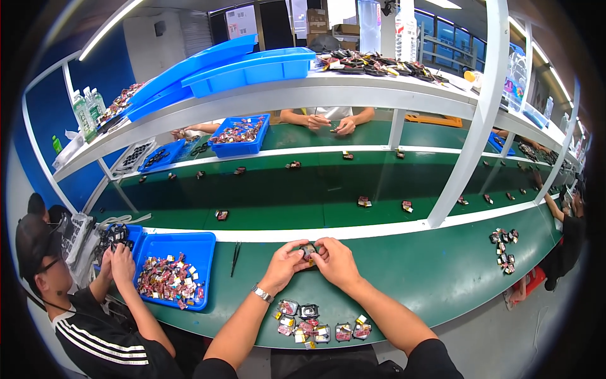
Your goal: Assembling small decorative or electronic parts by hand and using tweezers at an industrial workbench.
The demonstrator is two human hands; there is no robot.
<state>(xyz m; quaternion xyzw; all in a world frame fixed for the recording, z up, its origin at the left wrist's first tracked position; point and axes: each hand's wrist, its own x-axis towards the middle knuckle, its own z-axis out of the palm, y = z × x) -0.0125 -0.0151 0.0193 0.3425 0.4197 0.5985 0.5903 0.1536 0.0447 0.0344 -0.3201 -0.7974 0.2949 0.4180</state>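
Between the fingertips of both my hands, above the green work surface (404, 265), is a small dark device casing with electronic parts (308, 251). My left hand (283, 266) grips its left side, and my right hand (336, 261) pinches it from the right. The fingers partly hide it, so its inside is hard to make out. Close to my body lie several similar small casings (343, 331) with red circuit parts and yellow-and-white pieces. Left of my left hand rests a pair of black tweezers (235, 259).
A blue tray (211, 265) heaped with small electronic parts stands left, beside a co-worker (82, 316). Beyond a white rail (265, 236), a green belt (284, 196) carries spaced-out units. A white post (470, 126) and overhead shelf (353, 88) stand ahead. More units (504, 246) lie right.
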